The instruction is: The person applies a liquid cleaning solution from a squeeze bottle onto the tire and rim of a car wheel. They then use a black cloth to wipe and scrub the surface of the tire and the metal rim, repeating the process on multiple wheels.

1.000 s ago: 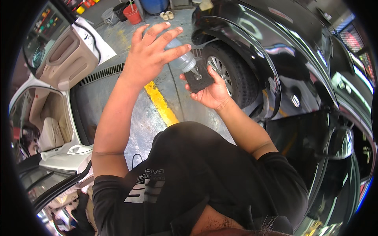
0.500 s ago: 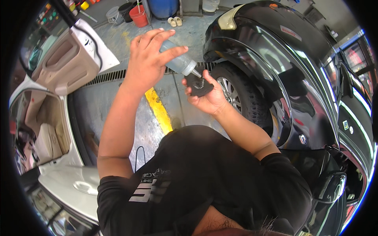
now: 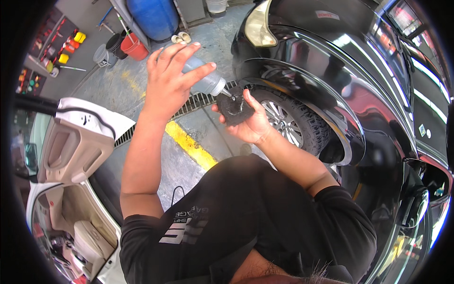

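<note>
My left hand [image 3: 172,75] is wrapped round a translucent squeeze bottle [image 3: 208,81], tilted nozzle-down toward the right. Its pointed tip is at the upper face of a round dark sponge pad [image 3: 235,111]; whether it touches, I cannot tell. A thin whitish curved line of liquid shows on the pad. My right hand [image 3: 253,124] holds the pad from below, the thumb over its right edge and fingertips showing at its left. Just right of that hand stands the wheel [image 3: 283,124] of a black car [image 3: 321,85].
At left, a light-coloured car's open door [image 3: 78,146] reaches toward my left arm. A floor grate [image 3: 196,104] and yellow stripe [image 3: 189,144] run beneath my hands. A red bucket [image 3: 135,47], blue drum [image 3: 153,19] and pale slippers [image 3: 180,38] are farther back.
The view has turned and shifted, so the cars and floor sit differently. The bottle's tip is now nearer the pad's upper left edge, and the whitish line on the pad looks longer.
</note>
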`<control>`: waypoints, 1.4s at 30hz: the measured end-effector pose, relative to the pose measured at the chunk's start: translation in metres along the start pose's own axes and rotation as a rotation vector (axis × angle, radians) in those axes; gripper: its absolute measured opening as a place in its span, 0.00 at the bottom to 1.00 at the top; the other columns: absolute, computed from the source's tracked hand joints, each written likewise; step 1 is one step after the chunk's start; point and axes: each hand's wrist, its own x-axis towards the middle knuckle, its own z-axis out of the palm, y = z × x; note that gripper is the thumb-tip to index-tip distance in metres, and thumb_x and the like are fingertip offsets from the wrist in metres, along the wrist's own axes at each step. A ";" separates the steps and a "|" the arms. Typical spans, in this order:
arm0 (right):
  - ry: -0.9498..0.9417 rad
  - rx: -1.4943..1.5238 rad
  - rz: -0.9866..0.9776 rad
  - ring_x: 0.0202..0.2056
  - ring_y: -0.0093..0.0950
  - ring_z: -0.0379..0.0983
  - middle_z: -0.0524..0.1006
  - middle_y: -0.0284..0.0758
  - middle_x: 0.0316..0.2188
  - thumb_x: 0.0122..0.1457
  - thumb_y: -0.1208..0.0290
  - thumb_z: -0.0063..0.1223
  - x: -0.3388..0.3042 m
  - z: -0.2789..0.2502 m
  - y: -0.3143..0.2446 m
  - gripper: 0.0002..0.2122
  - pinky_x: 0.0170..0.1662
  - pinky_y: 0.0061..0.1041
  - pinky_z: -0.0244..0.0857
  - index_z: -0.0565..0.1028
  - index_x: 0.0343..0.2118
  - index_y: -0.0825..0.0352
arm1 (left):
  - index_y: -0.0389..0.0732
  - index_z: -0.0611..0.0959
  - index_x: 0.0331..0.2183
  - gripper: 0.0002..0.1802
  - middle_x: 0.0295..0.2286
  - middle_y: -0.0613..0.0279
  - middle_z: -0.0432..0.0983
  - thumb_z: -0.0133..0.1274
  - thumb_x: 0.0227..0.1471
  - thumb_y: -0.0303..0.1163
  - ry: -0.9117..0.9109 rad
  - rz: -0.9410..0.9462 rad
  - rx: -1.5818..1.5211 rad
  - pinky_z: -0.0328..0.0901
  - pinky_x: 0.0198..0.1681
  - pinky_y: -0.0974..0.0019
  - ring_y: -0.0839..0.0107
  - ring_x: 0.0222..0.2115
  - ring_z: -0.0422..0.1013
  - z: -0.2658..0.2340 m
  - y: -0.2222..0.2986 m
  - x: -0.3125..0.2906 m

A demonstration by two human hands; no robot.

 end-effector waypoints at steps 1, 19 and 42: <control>0.007 -0.002 -0.008 0.42 0.36 0.80 0.76 0.46 0.54 0.66 0.35 0.45 0.007 -0.004 -0.007 0.34 0.33 0.26 0.72 0.70 0.63 0.61 | 0.66 0.89 0.44 0.33 0.54 0.69 0.76 0.58 0.38 0.19 -0.001 -0.004 -0.031 0.60 0.55 0.52 0.61 0.56 0.69 0.011 -0.006 0.004; 0.003 0.154 -0.176 0.41 0.33 0.78 0.78 0.43 0.48 0.67 0.44 0.53 0.197 -0.059 -0.004 0.26 0.31 0.27 0.70 0.73 0.54 0.64 | 0.45 0.78 0.57 0.41 0.57 0.60 0.70 0.67 0.38 0.12 -0.210 -0.709 -1.025 0.63 0.63 0.61 0.64 0.59 0.68 0.186 -0.164 -0.118; 0.494 0.400 -1.366 0.42 0.30 0.75 0.78 0.41 0.47 0.66 0.46 0.56 -0.038 -0.206 0.169 0.26 0.35 0.26 0.70 0.73 0.54 0.64 | 0.48 0.71 0.59 0.42 0.56 0.67 0.72 0.67 0.45 0.15 -1.316 -0.050 -1.740 0.62 0.62 0.64 0.72 0.57 0.68 0.329 0.046 -0.121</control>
